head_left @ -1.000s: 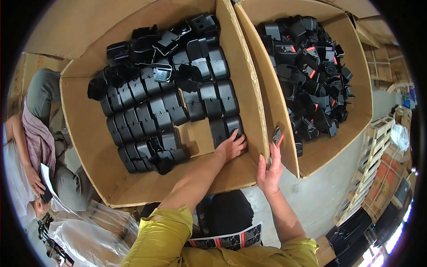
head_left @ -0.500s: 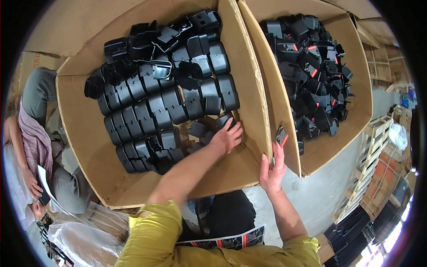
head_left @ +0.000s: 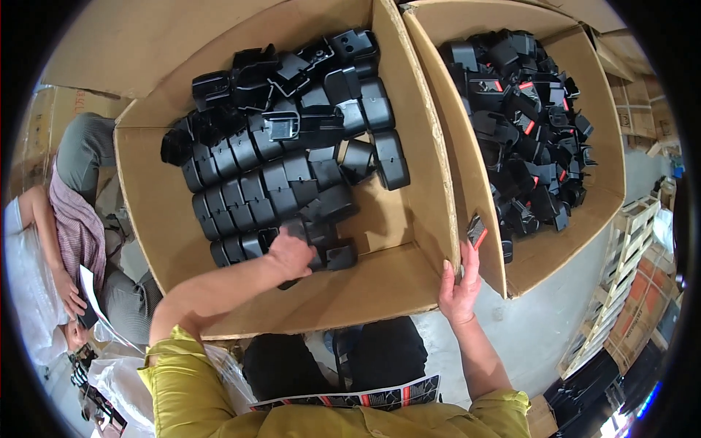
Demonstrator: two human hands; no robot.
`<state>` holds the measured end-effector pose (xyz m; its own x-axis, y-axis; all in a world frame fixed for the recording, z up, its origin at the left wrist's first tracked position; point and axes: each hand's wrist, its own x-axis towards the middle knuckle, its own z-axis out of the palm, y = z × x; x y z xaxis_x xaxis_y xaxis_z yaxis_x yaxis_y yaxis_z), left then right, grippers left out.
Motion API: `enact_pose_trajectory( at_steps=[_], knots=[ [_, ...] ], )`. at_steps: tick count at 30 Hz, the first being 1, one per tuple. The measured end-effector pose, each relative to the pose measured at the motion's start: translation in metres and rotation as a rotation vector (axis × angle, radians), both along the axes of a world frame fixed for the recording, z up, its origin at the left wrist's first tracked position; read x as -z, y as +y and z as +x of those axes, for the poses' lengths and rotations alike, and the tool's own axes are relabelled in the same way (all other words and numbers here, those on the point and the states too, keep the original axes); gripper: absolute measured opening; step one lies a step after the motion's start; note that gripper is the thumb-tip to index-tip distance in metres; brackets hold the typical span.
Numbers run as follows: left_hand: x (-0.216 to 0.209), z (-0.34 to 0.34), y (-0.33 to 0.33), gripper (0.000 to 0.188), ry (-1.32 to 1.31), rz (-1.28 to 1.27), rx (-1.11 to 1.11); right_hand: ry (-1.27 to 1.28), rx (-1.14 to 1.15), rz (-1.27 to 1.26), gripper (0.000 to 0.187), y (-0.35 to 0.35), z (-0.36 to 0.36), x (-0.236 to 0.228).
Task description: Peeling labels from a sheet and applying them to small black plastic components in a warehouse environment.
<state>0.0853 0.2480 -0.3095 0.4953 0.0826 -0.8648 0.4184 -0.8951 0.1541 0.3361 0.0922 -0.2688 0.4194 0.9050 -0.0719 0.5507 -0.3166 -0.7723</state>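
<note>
Many black brackets [head_left: 277, 179] line the left carton [head_left: 380, 293]. The left hand [head_left: 290, 254] curls over near ones (pinching or not, I cannot tell); the right hand [head_left: 458, 292] straddles its right wall [head_left: 431, 190], thumb and fingers apart, beside a black-and-red label [head_left: 477, 231]. Light, level pressure should keep rows aligned.

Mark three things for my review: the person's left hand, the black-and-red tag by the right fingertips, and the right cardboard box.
left hand [head_left: 292, 253]: head view, back of the hand
black-and-red tag [head_left: 477, 232]: head view, middle of its face
right cardboard box [head_left: 568, 242]: head view, bare inner wall
</note>
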Motion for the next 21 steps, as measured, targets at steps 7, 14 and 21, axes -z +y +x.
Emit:
enact_pose_trajectory(
  at_steps=[7, 14, 21],
  knots=[
    [0.068, 0.032, 0.072, 0.063, -0.825, 0.215, -0.359, -0.008, 0.002, 0.022, 0.047, -0.001, -0.002, 0.005],
    [0.079, 0.062, 0.106, 0.067, -0.432, 0.387, -0.484, -0.071, -0.009, -0.033, 0.046, -0.002, -0.002, 0.002],
    [0.067, -0.006, 0.053, 0.056, -0.716, 0.12, -0.436, -0.046, -0.007, -0.032, 0.045, -0.001, -0.005, -0.002]
  ],
)
